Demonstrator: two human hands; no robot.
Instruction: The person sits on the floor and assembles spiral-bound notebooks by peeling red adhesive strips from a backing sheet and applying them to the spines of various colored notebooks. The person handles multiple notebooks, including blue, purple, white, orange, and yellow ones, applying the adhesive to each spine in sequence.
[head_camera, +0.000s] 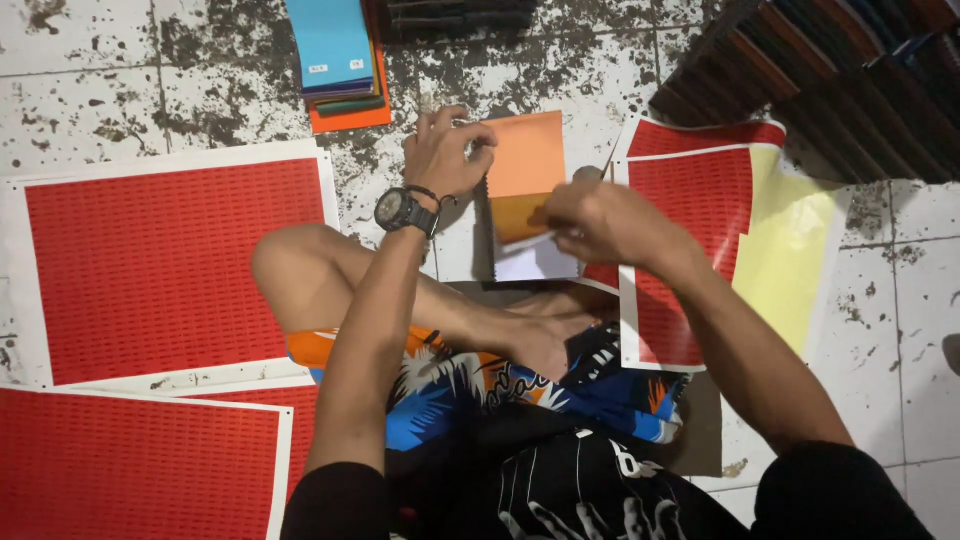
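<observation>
Orange swatch (524, 160) pinched between left hand (440, 155), right hand (590, 222).

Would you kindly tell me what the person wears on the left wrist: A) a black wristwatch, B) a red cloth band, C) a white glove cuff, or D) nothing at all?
A: a black wristwatch sits on the wrist just below the left hand, which grips the top edge of the orange swatch card while the right hand works at its lower part.

Matt orange cloth swatch (524, 170), glossy red paper sheets (150, 265) — rough, stained floor tiles (90, 80)
</observation>
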